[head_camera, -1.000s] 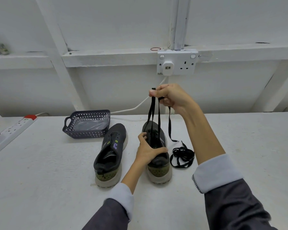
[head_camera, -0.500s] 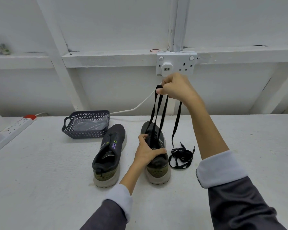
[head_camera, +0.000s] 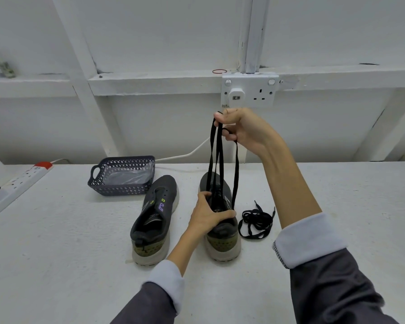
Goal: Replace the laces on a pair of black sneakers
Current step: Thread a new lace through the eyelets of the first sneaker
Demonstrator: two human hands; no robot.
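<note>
Two black sneakers stand side by side on the white table, heels toward me. The left sneaker (head_camera: 155,216) has no lace and bare eyelets. My left hand (head_camera: 207,215) grips the right sneaker (head_camera: 222,239) across its tongue and collar. My right hand (head_camera: 241,129) is raised above it and pinches a black lace (head_camera: 216,160), whose strands run taut down into the shoe. One strand hangs free on the right side. A second black lace (head_camera: 255,222) lies in a loose heap on the table just right of that shoe.
A dark perforated basket (head_camera: 122,175) with a plastic liner sits behind the left sneaker. A white power strip (head_camera: 21,181) lies along the left edge. A wall socket (head_camera: 249,91) with a plug is behind my raised hand, its white cable running down.
My right hand rose with the lace, pulling the strands taut and longer out of the right sneaker. My left hand kept its grip on the shoe.
</note>
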